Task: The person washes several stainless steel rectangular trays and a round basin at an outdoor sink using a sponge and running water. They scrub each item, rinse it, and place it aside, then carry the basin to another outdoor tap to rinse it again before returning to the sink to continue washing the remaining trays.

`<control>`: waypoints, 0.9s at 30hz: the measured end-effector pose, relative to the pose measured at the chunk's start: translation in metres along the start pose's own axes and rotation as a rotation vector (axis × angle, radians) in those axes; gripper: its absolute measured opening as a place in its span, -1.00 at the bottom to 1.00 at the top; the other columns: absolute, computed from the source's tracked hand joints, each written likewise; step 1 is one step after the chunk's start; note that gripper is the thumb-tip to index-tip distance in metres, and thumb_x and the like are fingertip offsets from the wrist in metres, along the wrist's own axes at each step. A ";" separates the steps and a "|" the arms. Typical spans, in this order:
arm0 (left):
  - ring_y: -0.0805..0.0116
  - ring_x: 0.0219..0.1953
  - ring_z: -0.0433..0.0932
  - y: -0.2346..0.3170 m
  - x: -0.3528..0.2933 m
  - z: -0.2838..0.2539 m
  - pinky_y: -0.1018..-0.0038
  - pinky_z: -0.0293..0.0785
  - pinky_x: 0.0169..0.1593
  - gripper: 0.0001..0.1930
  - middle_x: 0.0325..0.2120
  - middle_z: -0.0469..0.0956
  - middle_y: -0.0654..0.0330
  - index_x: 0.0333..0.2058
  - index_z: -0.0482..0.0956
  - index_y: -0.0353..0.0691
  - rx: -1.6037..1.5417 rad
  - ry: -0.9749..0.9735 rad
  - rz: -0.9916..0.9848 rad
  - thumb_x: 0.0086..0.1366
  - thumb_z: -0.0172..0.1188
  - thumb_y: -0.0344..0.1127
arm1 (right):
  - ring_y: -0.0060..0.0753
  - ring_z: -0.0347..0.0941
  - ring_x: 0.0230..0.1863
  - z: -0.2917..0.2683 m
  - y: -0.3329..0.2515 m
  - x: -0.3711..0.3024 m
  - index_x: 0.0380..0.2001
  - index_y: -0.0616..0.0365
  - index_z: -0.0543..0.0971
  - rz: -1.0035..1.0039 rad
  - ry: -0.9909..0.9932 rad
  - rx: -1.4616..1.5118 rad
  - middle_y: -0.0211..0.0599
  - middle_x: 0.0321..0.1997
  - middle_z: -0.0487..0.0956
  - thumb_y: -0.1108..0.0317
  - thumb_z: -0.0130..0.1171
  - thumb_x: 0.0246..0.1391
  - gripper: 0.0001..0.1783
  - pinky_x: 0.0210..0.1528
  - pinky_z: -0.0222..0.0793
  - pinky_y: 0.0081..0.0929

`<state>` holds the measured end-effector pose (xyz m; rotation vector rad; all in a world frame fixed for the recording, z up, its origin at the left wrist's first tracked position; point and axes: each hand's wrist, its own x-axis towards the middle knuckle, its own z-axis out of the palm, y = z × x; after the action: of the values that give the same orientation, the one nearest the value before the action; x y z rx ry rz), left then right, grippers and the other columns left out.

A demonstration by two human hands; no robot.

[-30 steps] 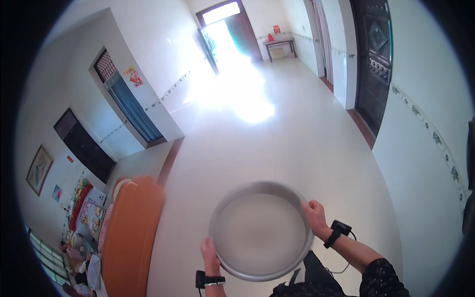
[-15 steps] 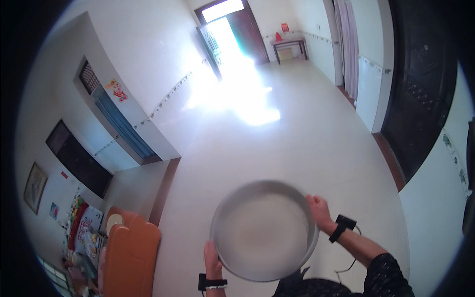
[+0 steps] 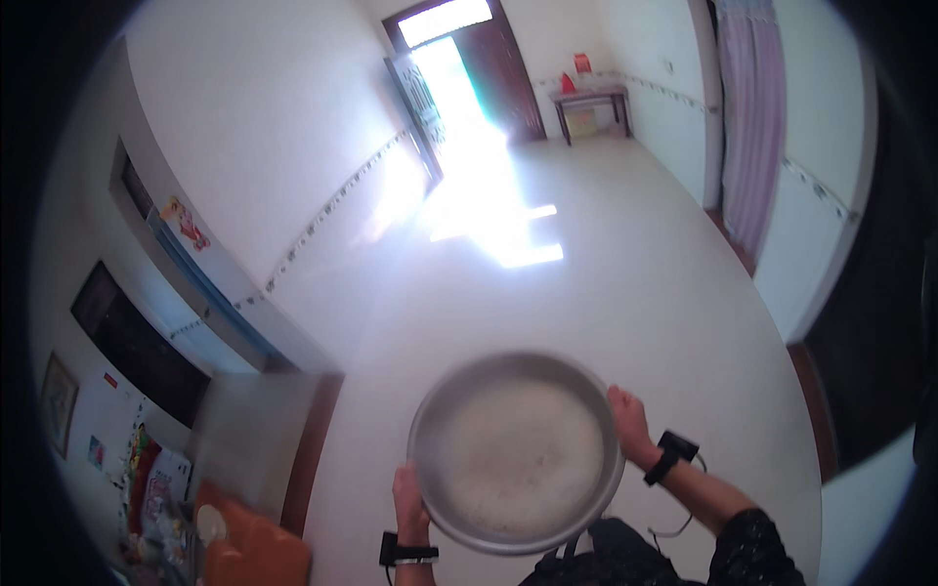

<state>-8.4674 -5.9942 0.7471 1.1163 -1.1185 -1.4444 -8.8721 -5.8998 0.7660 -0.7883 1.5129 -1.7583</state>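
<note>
Sunlight pours through the open door [image 3: 459, 59] far beyond a big round metal pan [image 3: 516, 451]. Her left hand [image 3: 410, 500] grips the pan's near rim, her right hand [image 3: 627, 422] its far side. It is up off the floor [image 3: 625, 293], not yet set anywhere.

Colourful poster [image 3: 183, 223] (left wall).

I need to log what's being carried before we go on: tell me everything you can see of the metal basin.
The metal basin is round, wide and shallow, of dull grey metal with a thin raised rim. Its inside looks pale and cloudy; whether that is contents or sheen cannot be told. It is held roughly level above the pale floor, near the person's body. The left hand grips its near-left rim, the right hand its right rim.
</note>
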 end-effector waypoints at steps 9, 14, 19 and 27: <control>0.51 -0.29 0.45 0.043 0.385 0.094 0.49 0.47 -0.22 -0.78 -0.36 0.46 0.29 -0.29 0.42 -0.22 -0.047 0.181 0.018 0.41 0.02 -0.18 | -0.77 0.19 -0.56 0.142 0.005 0.403 -0.60 0.13 0.41 0.076 -0.040 -0.027 -0.65 -0.64 0.34 0.07 -0.13 0.36 -0.51 -0.54 0.22 -0.57; 0.48 -0.32 0.48 0.058 0.622 0.139 0.49 0.50 -0.26 -0.79 -0.37 0.48 0.26 -0.31 0.41 -0.23 -0.085 0.011 0.081 0.42 0.02 -0.20 | -0.77 0.19 -0.53 0.205 0.020 0.631 -0.55 0.12 0.43 -0.041 -0.040 -0.173 -0.63 -0.58 0.38 0.07 -0.13 0.36 -0.54 -0.51 0.22 -0.57; 0.52 -0.33 0.49 0.082 0.865 0.208 0.50 0.48 -0.27 -0.73 -0.34 0.51 0.26 -0.24 0.47 -0.27 -0.165 0.144 -0.017 0.42 -0.05 -0.16 | -0.77 0.21 -0.51 0.281 0.041 0.851 -0.53 0.13 0.46 0.099 -0.030 -0.029 -0.62 -0.56 0.40 0.08 -0.15 0.38 -0.54 -0.49 0.23 -0.59; 0.51 -0.43 0.46 0.083 1.268 0.284 0.52 0.43 -0.36 -0.72 -0.48 0.48 0.32 -0.32 0.48 -0.23 0.017 0.138 0.008 0.44 -0.06 -0.15 | -0.75 0.26 -0.50 0.394 0.092 1.262 -0.53 0.18 0.43 -0.060 -0.127 -0.129 -0.59 -0.55 0.42 0.10 -0.17 0.38 -0.53 -0.47 0.28 -0.58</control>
<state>-8.8876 -7.2265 0.7451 1.2036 -1.0387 -1.3327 -9.2866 -7.1580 0.7500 -1.0002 1.5431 -1.6327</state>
